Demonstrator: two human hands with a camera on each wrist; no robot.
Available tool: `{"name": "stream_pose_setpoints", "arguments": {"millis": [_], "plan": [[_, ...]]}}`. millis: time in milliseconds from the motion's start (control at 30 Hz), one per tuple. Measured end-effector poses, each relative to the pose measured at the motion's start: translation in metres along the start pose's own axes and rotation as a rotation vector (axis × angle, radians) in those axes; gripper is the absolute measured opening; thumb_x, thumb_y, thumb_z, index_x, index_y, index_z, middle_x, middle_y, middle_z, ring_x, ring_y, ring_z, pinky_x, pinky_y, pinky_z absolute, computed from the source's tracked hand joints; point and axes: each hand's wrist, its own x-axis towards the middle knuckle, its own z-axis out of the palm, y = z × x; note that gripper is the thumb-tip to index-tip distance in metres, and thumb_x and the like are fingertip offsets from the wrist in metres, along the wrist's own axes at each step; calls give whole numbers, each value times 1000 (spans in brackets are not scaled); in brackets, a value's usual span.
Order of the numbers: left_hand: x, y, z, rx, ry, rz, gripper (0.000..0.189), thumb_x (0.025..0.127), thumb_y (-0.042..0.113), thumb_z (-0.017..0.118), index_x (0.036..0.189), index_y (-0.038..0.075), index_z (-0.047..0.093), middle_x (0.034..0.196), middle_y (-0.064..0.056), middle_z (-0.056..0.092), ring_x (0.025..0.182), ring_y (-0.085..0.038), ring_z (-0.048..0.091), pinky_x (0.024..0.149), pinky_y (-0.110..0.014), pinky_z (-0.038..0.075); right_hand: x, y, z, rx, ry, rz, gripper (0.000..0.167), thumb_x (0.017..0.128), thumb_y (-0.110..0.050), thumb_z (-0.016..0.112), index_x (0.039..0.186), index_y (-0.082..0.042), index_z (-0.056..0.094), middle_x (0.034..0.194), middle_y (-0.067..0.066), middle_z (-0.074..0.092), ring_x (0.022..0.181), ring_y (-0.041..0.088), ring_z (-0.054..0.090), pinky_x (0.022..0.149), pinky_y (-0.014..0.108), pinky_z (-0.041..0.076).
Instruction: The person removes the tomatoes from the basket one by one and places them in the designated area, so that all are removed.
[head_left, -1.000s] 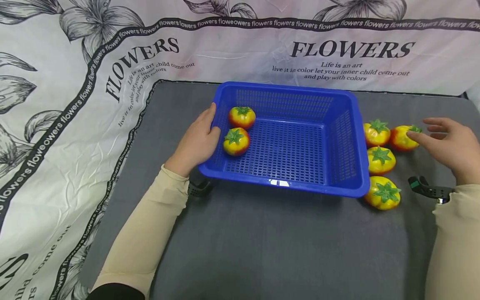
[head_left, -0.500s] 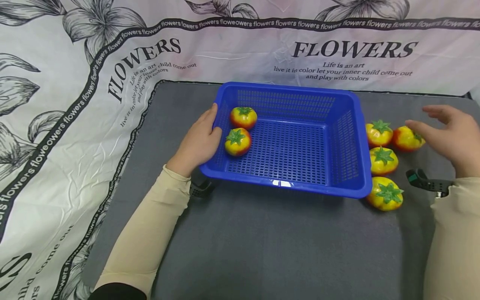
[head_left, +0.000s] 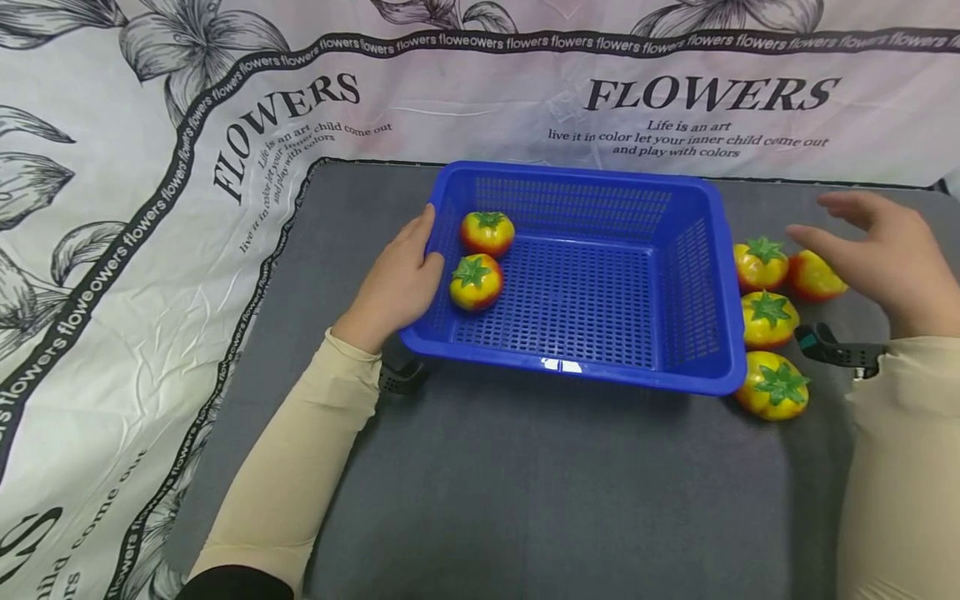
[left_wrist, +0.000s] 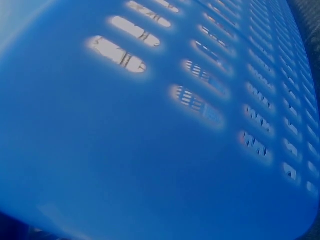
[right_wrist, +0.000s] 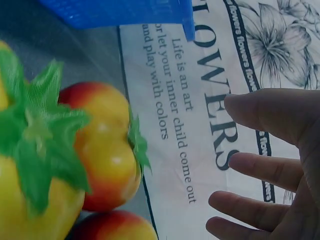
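My left hand (head_left: pixel 395 279) grips the left rim of a blue plastic basket (head_left: pixel 577 172), thumb at the rim. The basket's slotted wall (left_wrist: pixel 125 140) fills the left wrist view. Inside, at the left end, sit two yellow-and-red tomatoes with green leafy tops, a rear tomato (head_left: pixel 487 234) and a front tomato (head_left: pixel 477 283). My right hand (head_left: pixel 888 262) hovers with spread fingers, holding nothing, and partly covers the rightmost tomato (head_left: pixel 813 277). In the right wrist view the hand (right_wrist: pixel 305 190) is apart from the nearby tomato (right_wrist: pixel 102 145).
Along the basket's right side lie more tomatoes: a back one (head_left: pixel 760 271), a middle one (head_left: pixel 768 321) and a front one (head_left: pixel 772 387). A grey cloth (head_left: pixel 585 492) covers the table. White flower-printed fabric (head_left: pixel 480 104) stands behind it and runs down the left.
The right hand has shifted left and farther back, above the tomatoes. The left hand stays on the basket rim, and the basket has hardly moved.
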Motion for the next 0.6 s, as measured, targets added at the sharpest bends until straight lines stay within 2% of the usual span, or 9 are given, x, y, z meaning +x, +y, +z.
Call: {"name": "stream_pose_setpoints", "arguments": {"millis": [200,600], "plan": [[-1,0,-3,13,1,4,67,106,21,41,168,7,20,172,-12,28,157,-30,30,128,-48,24,6,-15,1,6,-32,-61,82,105,-47,54,164,3,26,169,31,19,154,57,16,118,77,17],[-1,2,-2,22,-4,-6,67,106,23,42,168,9,20,173,-10,28,158,-28,30,129,-46,23,12,-42,8,38,-38,-153,77,106,-41,56,163,2,29,169,28,24,156,52,18,121,74,15]]}}
